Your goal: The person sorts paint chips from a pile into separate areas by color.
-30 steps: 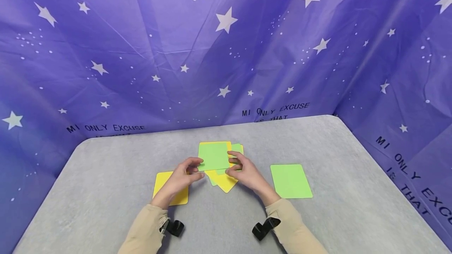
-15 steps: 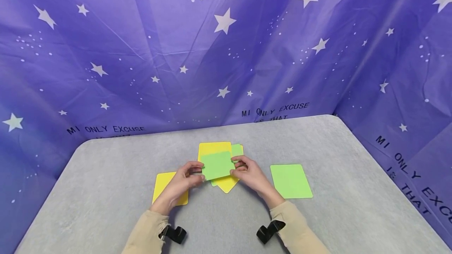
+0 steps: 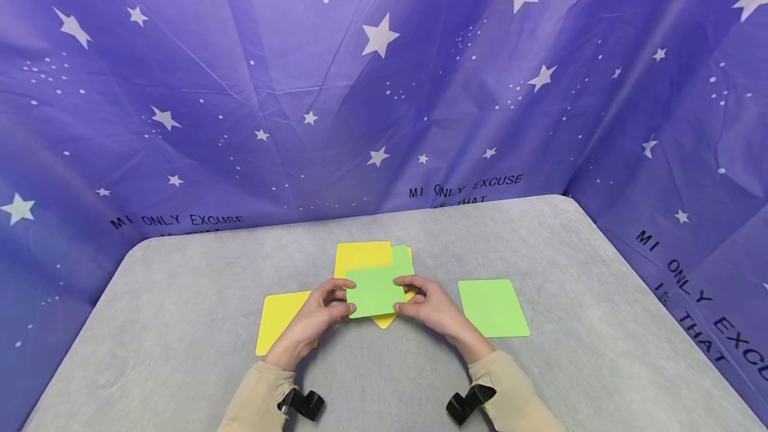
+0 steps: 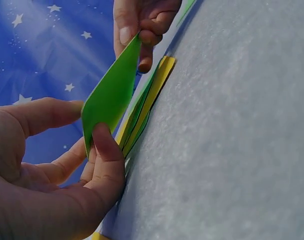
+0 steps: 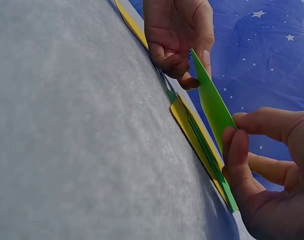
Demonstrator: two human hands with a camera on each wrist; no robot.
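A square green card [image 3: 377,292] is held just above a loose pile of yellow and green cards in the middle. My left hand [image 3: 321,312] pinches its left edge between thumb and fingers. At the opposite edge, my right hand [image 3: 435,309] grips it the same way. Both wrist views show the card [image 4: 114,90] tilted and apart from the pile [image 5: 192,132] below. On the pile's far side a yellow card [image 3: 363,254] shows, with a green card [image 3: 403,257] partly visible to its right. The held card hides much of the pile.
On the grey table [image 3: 384,379], a yellow card [image 3: 279,322] lies partly under my left forearm. A separate green card [image 3: 494,309] lies to the right. Behind the table hangs a purple curtain [image 3: 288,79] with white stars.
The green card has come up off the pile and moved toward me and slightly right, between both hands. More of the yellow card beneath now shows.
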